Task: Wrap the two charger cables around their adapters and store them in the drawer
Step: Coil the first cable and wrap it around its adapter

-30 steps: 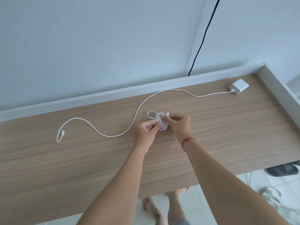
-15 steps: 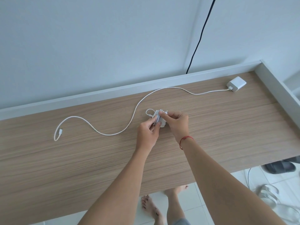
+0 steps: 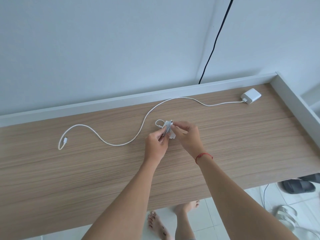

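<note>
Nearest, 2 bare feet (image 3: 161,226) stand on pale floor tiles (image 3: 213,222) under the desk's front edge, with a dark sandal (image 3: 297,186) off to the right. 2 forearms reach up over the wooden desk (image 3: 69,179); a red string (image 3: 204,155) circles the right wrist.

At mid-desk the hands meet on the first adapter (image 3: 172,135), a small white block with the wound cable (image 3: 166,129) coiled round it, held just above the wood. The left hand (image 3: 156,144) grips the bundle from the left, fingers curled onto the coils. The right hand (image 3: 187,135) pinches the cable's end at the top of the bundle between thumb and forefinger, its other fingers loosely bent. A small loop (image 3: 158,122) juts out of the bundle's left side.

Against 0.5 s ago, both hands keep the same place and the same hold, and the loop is unchanged; only the view has tipped slightly.

Farther off, the loose cable (image 3: 117,144) snakes across the desk as before, from its plug at the left, behind the hands, to the second adapter (image 3: 251,96) in the far right corner, unwrapped. Behind runs the desk's white rim (image 3: 121,103), and a black cord (image 3: 214,44) hangs down the wall (image 3: 103,49).
</note>
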Tool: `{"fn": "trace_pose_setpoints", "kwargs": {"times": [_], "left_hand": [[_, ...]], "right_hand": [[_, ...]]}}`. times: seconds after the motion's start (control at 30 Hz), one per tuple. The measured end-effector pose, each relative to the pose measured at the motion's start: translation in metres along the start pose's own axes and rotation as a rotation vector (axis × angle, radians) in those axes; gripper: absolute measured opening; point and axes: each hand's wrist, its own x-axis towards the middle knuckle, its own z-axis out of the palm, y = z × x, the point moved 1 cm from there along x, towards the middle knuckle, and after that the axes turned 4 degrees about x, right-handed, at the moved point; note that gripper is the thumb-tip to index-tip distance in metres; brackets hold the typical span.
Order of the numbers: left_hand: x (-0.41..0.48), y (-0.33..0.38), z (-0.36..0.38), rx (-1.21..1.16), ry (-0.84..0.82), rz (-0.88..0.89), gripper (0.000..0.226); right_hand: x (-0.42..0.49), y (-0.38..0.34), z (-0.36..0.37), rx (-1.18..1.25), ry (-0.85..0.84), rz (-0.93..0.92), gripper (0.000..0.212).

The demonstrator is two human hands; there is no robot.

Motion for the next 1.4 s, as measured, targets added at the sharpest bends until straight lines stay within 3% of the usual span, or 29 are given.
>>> {"fn": "trace_pose_setpoints", "kwargs": {"times": [0.13,0.37,0.53,0.77,0.9,1.03,1.23,1.4], "left_hand": [[0.002,0.002,-0.003,0.021,-0.032,0.020,0.032],[0.009,0.006,-0.011,0.093,-0.095,0.035,0.031],[0.016,0.006,-0.021,0.171,-0.187,0.045,0.027],[0.015,0.010,-0.019,0.132,-0.160,0.016,0.029],[0.012,0.009,-0.016,0.077,-0.102,0.002,0.021],[0.016,0.007,-0.014,0.113,-0.106,0.011,0.017],[0.023,0.008,-0.015,0.166,-0.162,-0.005,0.039],[0.022,0.010,-0.014,0.181,-0.116,-0.034,0.034]], "right_hand": [[0.013,-0.011,0.003,-0.241,-0.087,-0.103,0.014],[0.027,-0.019,0.001,-0.415,-0.169,-0.164,0.013],[0.029,-0.025,0.001,-0.448,-0.331,-0.147,0.017],[0.028,-0.022,0.007,-0.281,-0.193,-0.061,0.019],[0.026,-0.026,0.012,-0.359,-0.199,-0.114,0.010],[0.025,-0.029,0.008,-0.386,-0.189,-0.107,0.017],[0.024,-0.029,0.006,-0.501,-0.207,-0.193,0.020],[0.027,-0.022,0.008,-0.524,-0.191,-0.247,0.019]]}}
